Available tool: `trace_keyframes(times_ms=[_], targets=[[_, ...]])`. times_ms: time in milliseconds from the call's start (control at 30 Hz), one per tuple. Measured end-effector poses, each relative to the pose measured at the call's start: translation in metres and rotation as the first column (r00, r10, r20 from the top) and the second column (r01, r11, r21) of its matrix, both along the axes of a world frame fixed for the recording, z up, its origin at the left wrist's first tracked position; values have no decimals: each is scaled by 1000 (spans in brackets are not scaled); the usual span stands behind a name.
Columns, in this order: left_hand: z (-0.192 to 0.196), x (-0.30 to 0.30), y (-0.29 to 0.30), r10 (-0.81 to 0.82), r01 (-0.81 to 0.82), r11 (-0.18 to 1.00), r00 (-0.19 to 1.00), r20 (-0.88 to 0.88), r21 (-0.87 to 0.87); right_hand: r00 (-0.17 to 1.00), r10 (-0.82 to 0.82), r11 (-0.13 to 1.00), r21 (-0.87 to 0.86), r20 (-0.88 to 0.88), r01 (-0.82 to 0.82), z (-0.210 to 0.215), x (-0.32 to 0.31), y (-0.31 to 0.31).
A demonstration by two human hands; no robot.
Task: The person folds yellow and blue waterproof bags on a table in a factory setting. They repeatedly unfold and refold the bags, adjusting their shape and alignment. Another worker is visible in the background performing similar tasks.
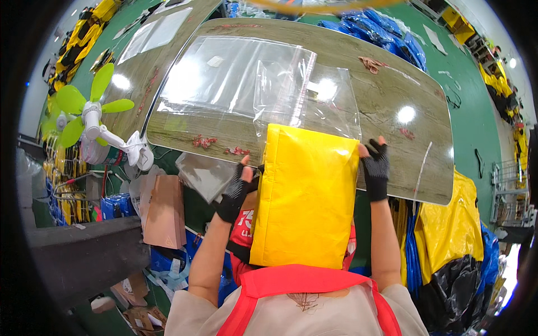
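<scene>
In the head view, the yellow bundle [305, 196], folded into a smooth rectangle, stands before our chest at the near edge of the desk [420, 140], and we place everything else by it. Our left grip [232, 190], in a black and grey glove with bare fingertips, is just beside its left edge, thumb and finger pointing up; its other fingers are hidden, so we cannot tell whether it is closed on the bundle. Our right grip [375, 168], gloved alike, is at the bundle's upper right corner, the thumb right by the edge and another fingertip raised away from it; we cannot tell whether this one grips either.

Directly beyond the bundle, a small clear bag [339, 106] meets its far edge and overlaps a large clear bag [216, 84], which spreads farther off to the bundle's left. Reddish scraps [204, 141] lie left of the bundle, and a thin white strip [423, 171] lies to its right. Well to its left are a green-bladed fan [91, 119] and a brown carton [164, 215]. Well to its right, glossy yellow material [454, 224] hangs below the desk edge.
</scene>
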State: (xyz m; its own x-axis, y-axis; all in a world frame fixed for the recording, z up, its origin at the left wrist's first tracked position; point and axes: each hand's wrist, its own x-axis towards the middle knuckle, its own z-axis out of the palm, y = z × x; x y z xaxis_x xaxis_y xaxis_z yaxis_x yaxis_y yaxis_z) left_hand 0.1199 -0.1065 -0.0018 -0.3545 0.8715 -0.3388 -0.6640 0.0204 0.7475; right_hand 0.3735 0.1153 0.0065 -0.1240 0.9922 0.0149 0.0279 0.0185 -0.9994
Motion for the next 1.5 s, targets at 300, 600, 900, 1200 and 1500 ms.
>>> trace_keyframes(times_ms=[300, 600, 900, 1200, 1500], targets=[[-1, 51, -62, -274, 211, 955, 896, -349, -208, 891, 405, 608, -666, -207, -431, -10, 88, -176], [-1, 20, 13, 101, -176, 981, 829, -550, -84, 773, 570, 496, -633, -280, -595, 4, 93, -144], [-12, 36, -26, -98, -11, 991, 631, -770, -135, 706, 689, 684, -471, 164, -558, 16, 95, -118], [9, 21, 29, -261, 250, 964, 954, -145, -85, 900, 293, 772, -476, -323, -422, 24, 24, -44], [-53, -17, -60, -541, 506, 840, 763, -353, -194, 545, 832, 445, -456, -109, -771, 35, 103, -122]])
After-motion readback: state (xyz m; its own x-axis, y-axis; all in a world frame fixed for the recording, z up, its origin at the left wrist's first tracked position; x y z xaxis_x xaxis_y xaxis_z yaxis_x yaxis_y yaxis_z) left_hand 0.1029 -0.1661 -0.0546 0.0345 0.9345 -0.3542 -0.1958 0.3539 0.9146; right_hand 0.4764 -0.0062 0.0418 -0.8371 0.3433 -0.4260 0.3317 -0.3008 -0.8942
